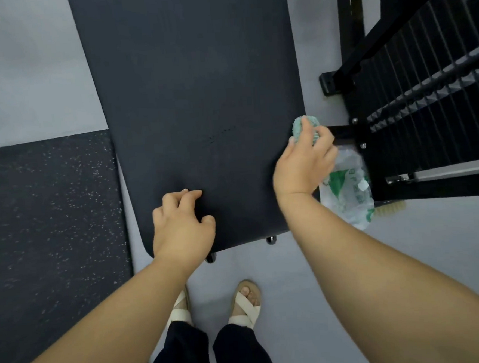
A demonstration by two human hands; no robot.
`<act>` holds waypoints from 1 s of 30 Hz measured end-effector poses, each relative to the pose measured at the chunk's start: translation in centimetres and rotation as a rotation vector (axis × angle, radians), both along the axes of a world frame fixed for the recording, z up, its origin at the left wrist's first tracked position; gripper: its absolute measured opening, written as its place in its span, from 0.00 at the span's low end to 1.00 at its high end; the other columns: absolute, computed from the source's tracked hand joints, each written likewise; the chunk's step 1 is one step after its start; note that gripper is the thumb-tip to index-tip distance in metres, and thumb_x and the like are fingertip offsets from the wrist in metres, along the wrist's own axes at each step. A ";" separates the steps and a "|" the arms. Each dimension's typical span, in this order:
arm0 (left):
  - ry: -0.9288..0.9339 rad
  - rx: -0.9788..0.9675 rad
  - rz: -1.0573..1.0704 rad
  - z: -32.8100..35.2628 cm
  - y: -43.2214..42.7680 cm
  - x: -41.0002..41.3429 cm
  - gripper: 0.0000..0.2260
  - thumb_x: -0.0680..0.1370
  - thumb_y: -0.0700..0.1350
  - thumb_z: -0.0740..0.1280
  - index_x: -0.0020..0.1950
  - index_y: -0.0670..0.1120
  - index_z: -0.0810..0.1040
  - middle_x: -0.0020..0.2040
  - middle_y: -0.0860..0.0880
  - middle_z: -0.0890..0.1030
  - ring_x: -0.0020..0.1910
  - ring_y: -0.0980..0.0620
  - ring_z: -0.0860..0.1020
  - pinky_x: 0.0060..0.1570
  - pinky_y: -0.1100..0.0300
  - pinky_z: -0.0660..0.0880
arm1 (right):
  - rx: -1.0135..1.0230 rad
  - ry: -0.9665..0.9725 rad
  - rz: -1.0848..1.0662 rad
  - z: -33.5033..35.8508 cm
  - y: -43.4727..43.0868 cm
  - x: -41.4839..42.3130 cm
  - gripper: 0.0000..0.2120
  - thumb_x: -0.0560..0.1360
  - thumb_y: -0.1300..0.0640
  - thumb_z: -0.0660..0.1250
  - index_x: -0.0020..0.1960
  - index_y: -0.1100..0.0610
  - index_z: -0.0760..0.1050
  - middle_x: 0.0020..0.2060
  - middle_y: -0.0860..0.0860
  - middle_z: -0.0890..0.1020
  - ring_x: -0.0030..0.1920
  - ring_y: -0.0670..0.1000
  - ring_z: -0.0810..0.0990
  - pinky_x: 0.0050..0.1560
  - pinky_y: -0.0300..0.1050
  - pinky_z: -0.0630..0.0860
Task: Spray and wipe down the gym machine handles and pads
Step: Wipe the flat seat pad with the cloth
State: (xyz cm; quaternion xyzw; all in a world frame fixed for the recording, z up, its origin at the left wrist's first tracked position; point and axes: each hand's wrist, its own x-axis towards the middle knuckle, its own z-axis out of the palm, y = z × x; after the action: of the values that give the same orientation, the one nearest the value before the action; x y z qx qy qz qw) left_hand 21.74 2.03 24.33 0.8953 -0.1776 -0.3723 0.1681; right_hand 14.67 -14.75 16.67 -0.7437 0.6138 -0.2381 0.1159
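One cloth [299, 126] in right hand [302, 167], left hand [180, 225] on bench pad [197, 85]

Grey floor [26, 68]; speckled black rubber mat [51, 222] at left; cream sandals [245, 307], dark trousers [239, 354] below.

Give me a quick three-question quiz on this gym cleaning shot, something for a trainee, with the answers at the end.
1. Multiple choice: what does the right hand grip? A) a green cloth B) a scrubbing brush C) a dumbbell
2. True or false: the left hand rests on the black pad and holds nothing.
3. Fill in: the clear bottle with the green label shows off the pad's ___ edge, as the person stands.

Key: 1 A; 2 true; 3 right
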 end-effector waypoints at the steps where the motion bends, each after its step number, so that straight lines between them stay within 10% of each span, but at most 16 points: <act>1: 0.013 -0.006 -0.004 0.0 0.1 0.2 0.22 0.78 0.43 0.59 0.72 0.54 0.64 0.71 0.56 0.60 0.69 0.51 0.56 0.56 0.63 0.60 | -0.024 -0.030 0.050 0.2 1.7 1.7 0.19 0.71 0.63 0.68 0.61 0.55 0.77 0.57 0.59 0.76 0.48 0.62 0.72 0.47 0.55 0.72; 8: 0.252 -0.187 0.016 0.4 2.3 3.0 0.19 0.79 0.41 0.59 0.69 0.53 0.69 0.68 0.58 0.64 0.69 0.54 0.62 0.67 0.63 0.58 | -0.318 0.144 0.949 -0.1 4.2 2.9 0.19 0.70 0.60 0.62 0.59 0.49 0.78 0.56 0.51 0.70 0.47 0.58 0.70 0.41 0.51 0.72; 15: 0.180 -0.231 0.291 0.8 4.2 7.9 0.23 0.80 0.42 0.58 0.74 0.51 0.60 0.72 0.54 0.59 0.67 0.54 0.65 0.66 0.57 0.64 | -0.106 0.035 0.081 0.8 3.2 7.2 0.19 0.72 0.57 0.60 0.61 0.54 0.76 0.56 0.60 0.76 0.47 0.64 0.73 0.50 0.55 0.70; 23: 0.595 -0.304 0.670 0.9 5.2 12.0 0.14 0.81 0.40 0.55 0.65 0.48 0.69 0.57 0.50 0.77 0.57 0.49 0.76 0.61 0.50 0.72 | -0.263 0.150 1.253 0.3 11.7 12.0 0.20 0.70 0.59 0.60 0.60 0.50 0.77 0.57 0.51 0.67 0.47 0.56 0.67 0.42 0.50 0.66; 30: 0.696 -0.275 0.659 1.0 5.5 13.5 0.17 0.81 0.45 0.55 0.70 0.53 0.67 0.57 0.51 0.77 0.58 0.51 0.75 0.64 0.51 0.71 | -0.116 0.072 0.356 3.3 4.7 15.5 0.17 0.73 0.59 0.62 0.61 0.55 0.77 0.56 0.59 0.76 0.45 0.62 0.73 0.45 0.55 0.74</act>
State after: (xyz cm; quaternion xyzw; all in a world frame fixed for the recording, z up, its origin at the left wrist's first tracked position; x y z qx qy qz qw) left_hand 35.22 7.53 25.37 0.6960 0.1340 -0.5493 0.4426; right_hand 30.16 -10.05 19.99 -0.8540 0.4617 -0.2220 0.0910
